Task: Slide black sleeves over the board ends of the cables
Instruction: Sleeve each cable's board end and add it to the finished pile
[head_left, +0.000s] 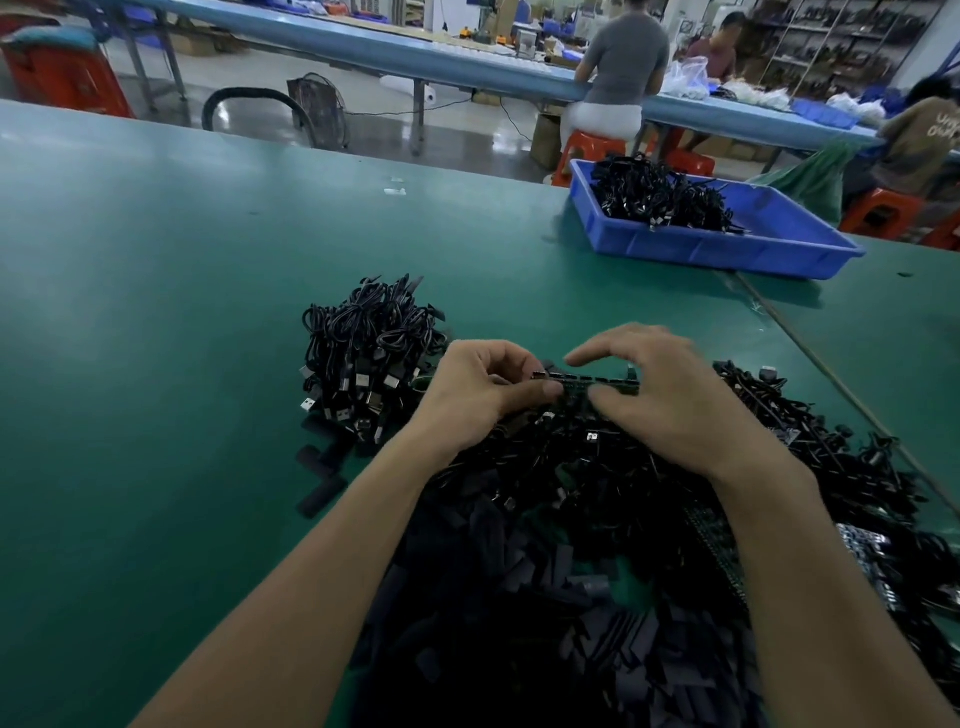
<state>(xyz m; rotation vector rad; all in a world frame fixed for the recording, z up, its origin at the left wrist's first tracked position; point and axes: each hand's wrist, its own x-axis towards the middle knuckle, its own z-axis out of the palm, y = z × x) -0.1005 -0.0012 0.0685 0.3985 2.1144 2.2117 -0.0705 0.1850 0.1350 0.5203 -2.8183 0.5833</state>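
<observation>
Leftmost, few loose black sleeves (319, 496) lie on green table (156, 312), just beside coiled cable bundle (371, 353) with USB plugs on its near side. Next, left hand (483, 389): fingers curled, thumb pinching left end of green board strip (605, 387), held above sleeve heap (519, 597). Right hand (675, 400): thumb on strip's near edge, fingers arched over top; whether they pinch it, cannot tell. Further right, loose cable pile (831, 457); beyond it, blue tray (727, 249) holding more cables.
</observation>
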